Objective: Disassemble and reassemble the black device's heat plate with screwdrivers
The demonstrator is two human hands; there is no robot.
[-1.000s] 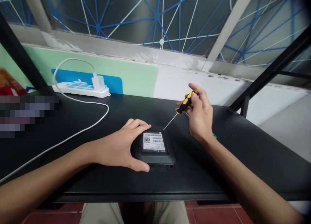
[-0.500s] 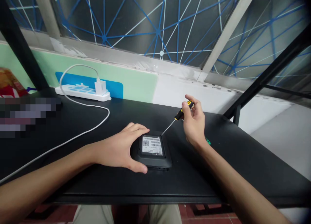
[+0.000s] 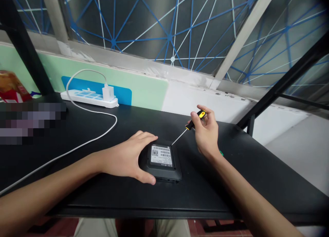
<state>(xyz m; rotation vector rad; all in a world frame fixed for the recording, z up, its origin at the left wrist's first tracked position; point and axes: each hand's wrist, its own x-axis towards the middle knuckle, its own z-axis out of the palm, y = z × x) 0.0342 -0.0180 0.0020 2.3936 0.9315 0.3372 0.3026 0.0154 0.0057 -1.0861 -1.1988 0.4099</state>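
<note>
A black box-shaped electronic device point(image 3: 177, 175) lies on the table, its white label point(image 3: 161, 155) with barcodes and a QR code facing up. My left hand point(image 3: 125, 158) grips it from the left, thumb along the near edge and fingers at the far edge. Held in my right hand point(image 3: 207, 134) is a screwdriver point(image 3: 191, 123) with a black and yellow handle. The shaft slants down to the left, and its tip meets the device's far right corner. Whether a screw sits under the tip is too small to tell. Something small and green point(image 3: 221, 153) shows partly behind my right wrist.
A white power strip point(image 3: 87, 97) with a plugged-in charger point(image 3: 108, 92) stands at the back left of the black table point(image 3: 123, 196). Its white cable point(image 3: 84, 146) runs across the left side. A red and orange packet point(image 3: 12, 87) and a blurred-out patch are at far left.
The screwdriver's handle has turned a little in my right hand, showing more yellow. Its tip stays at the same corner, and my left hand keeps its hold. The whole view has shifted slightly.
</note>
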